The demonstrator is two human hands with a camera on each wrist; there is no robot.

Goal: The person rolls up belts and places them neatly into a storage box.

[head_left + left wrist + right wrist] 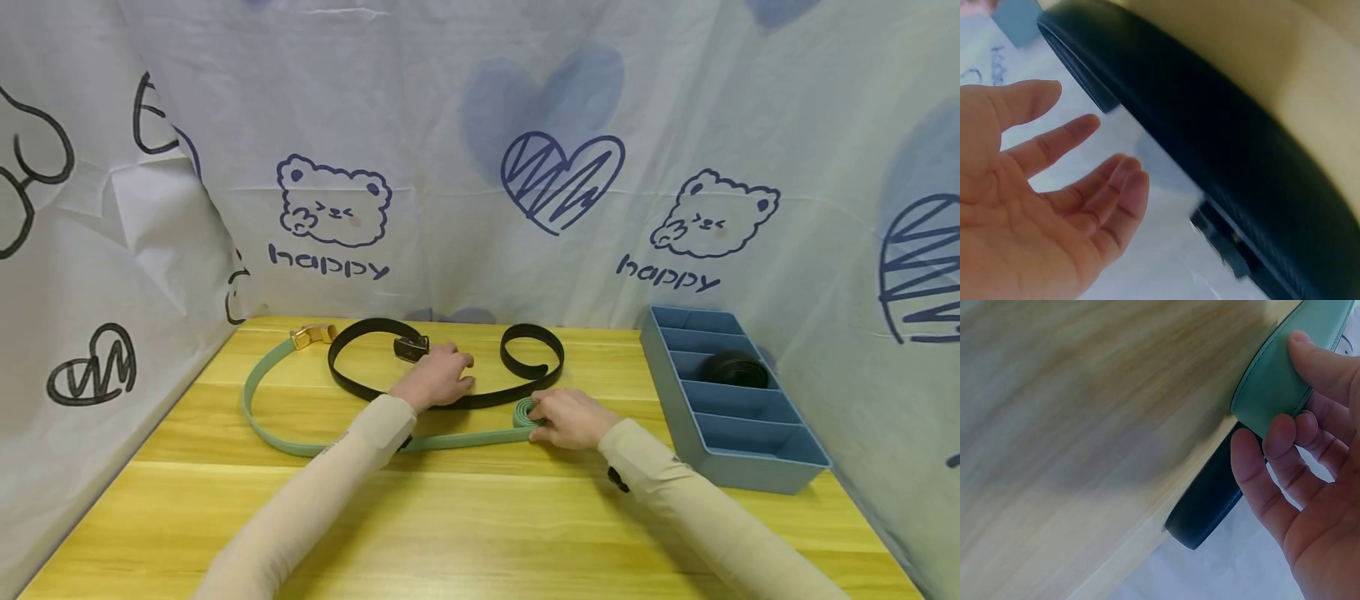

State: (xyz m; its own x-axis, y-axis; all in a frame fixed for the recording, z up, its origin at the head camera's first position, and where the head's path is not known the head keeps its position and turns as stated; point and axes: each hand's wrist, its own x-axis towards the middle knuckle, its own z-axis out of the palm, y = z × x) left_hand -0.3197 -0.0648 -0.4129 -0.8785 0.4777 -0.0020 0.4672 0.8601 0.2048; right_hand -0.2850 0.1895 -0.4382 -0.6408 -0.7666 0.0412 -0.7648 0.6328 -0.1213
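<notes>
A green belt (465, 439) stands on edge across the table, its gold buckle (312, 335) at the far left and its right end wound into a small coil. My right hand (570, 418) holds that coil; in the right wrist view its thumb and fingers lie around the green strap (1282, 381). My left hand (435, 377) hovers over the loosely laid black belt (480, 401), beside its dark buckle (411, 347). In the left wrist view, the fingers of the left hand (1054, 194) are loosely bent and hold nothing, with the black strap (1166, 106) past their tips.
A blue-grey divided box (682, 417) stands on the right of the wooden table (480, 525). A rolled black belt (735, 369) sits in one of its middle compartments. White cloth (450, 233) printed with bears and hearts hangs behind and along the sides.
</notes>
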